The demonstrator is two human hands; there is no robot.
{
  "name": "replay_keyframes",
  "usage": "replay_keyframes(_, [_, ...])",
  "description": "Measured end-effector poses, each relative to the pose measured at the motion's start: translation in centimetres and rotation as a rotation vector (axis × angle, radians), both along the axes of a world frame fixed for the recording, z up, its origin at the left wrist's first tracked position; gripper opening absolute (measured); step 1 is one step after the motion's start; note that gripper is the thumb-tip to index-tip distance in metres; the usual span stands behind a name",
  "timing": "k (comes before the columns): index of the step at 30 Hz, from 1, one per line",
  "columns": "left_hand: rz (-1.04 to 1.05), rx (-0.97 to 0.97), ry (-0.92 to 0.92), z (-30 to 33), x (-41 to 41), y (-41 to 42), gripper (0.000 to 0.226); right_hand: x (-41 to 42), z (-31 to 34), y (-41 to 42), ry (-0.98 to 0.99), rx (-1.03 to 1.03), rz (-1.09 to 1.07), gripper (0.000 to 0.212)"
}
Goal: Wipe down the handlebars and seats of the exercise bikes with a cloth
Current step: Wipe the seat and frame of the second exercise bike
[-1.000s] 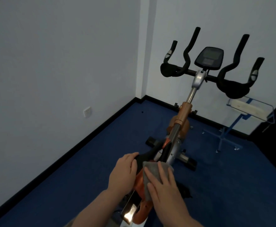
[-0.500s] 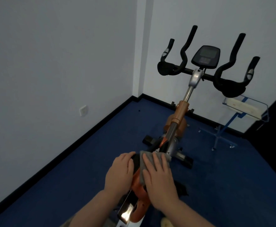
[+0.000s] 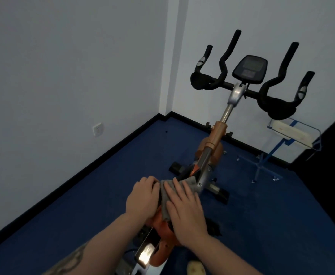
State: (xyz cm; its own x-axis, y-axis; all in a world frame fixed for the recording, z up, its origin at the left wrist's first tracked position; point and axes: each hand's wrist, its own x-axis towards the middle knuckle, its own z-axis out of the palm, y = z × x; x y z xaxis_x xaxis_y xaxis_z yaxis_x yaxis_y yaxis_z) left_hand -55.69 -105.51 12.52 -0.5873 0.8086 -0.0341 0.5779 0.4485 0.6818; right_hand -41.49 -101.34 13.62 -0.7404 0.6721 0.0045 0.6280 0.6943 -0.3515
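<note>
An orange and black exercise bike (image 3: 215,139) stands in front of me in the room's corner. Its black handlebars (image 3: 274,108) and console (image 3: 249,68) rise at the upper right, untouched. My right hand (image 3: 184,211) lies flat, fingers straight, pressing a grey cloth (image 3: 165,197) onto the black seat (image 3: 157,192), which is almost wholly hidden beneath both hands. My left hand (image 3: 141,197) grips the seat's left side with curled fingers, right beside the cloth.
White walls close in at the left and behind the bike, with a wall socket (image 3: 98,129) low on the left. A blue metal stand (image 3: 282,143) holding a white tray sits on the blue carpet to the right. A dark panel borders the far right.
My right hand has slid the cloth forward and leftward along the seat, close beside the left hand. The view has shifted slightly; the left hand keeps its hold.
</note>
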Motion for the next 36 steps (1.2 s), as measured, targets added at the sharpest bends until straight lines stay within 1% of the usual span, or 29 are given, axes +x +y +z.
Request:
replay_keyframes(2, [-0.004, 0.01, -0.042, -0.1, 0.0, -0.1, 0.03, 0.2, -0.2, -0.1, 0.024, -0.029, -0.015, 0.065])
replay_keyframes(5, [0.008, 0.012, -0.062, 0.0, 0.1, -0.3, 0.031, 0.9, -1.4, -2.5, -0.004, 0.032, -0.043, 0.056])
replay_keyframes(9, [0.044, 0.033, -0.11, 0.2, -0.2, -0.4, 0.031, 0.4, -1.5, -3.1, 0.037, 0.037, -0.058, 0.053])
replay_keyframes(11, [0.046, 0.039, -0.121, 0.2, -0.1, -0.3, 0.032, -0.3, -0.9, -1.3, 0.078, 0.009, -0.077, 0.061])
replay_keyframes(12, [0.046, 0.036, -0.121, 0.3, 0.0, -0.3, 0.032, -0.6, -0.7, -0.4, 0.071, -0.017, -0.088, 0.066])
replay_keyframes(14, [0.047, 0.033, -0.115, 0.3, 0.1, -0.4, 0.033, -0.8, -0.3, 0.4, 0.064, -0.002, -0.11, 0.071])
replay_keyframes(17, [0.052, 0.051, -0.136, 0.4, 0.2, -0.7, 0.031, -0.6, -1.3, -2.2, -0.008, 0.064, -0.189, 0.063])
replay_keyframes(19, [0.061, 0.058, -0.158, 0.6, 0.3, -0.8, 0.03, -0.6, -1.7, -4.5, 0.002, 0.038, -0.227, 0.057])
replay_keyframes(20, [0.066, 0.061, -0.165, 0.6, 0.3, -0.8, 0.029, -0.7, -1.8, -4.9, 0.005, 0.024, -0.206, 0.055])
replay_keyframes(22, [0.068, 0.062, -0.172, 0.6, 0.2, -0.7, 0.029, -0.9, -1.5, -4.2, -0.015, 0.074, -0.169, 0.049])
replay_keyframes(26, [0.072, 0.061, -0.152, 0.5, 0.2, -0.6, 0.031, -0.8, 0.0, -1.5, -0.002, 0.054, -0.067, 0.062])
replay_keyframes(28, [0.07, 0.059, -0.144, 0.4, 0.2, -0.7, 0.032, -0.2, -0.3, -1.7, 0.033, 0.031, -0.078, 0.067])
replay_keyframes(30, [0.065, 0.061, -0.152, 0.3, 0.2, -0.7, 0.032, 0.1, -0.7, -3.3, -0.022, 0.058, -0.143, 0.062])
replay_keyframes(32, [0.063, 0.06, -0.167, 0.4, 0.2, -0.6, 0.03, 0.1, -1.2, -5.2, -0.027, 0.045, -0.165, 0.056])
replay_keyframes(34, [0.063, 0.061, -0.168, 0.5, 0.2, -0.6, 0.03, -0.3, -1.3, -5.8, -0.055, 0.084, -0.117, 0.052])
replay_keyframes(36, [0.069, 0.065, -0.156, 0.5, 0.1, -0.6, 0.031, -0.4, -0.5, -4.3, -0.065, 0.1, -0.044, 0.056])
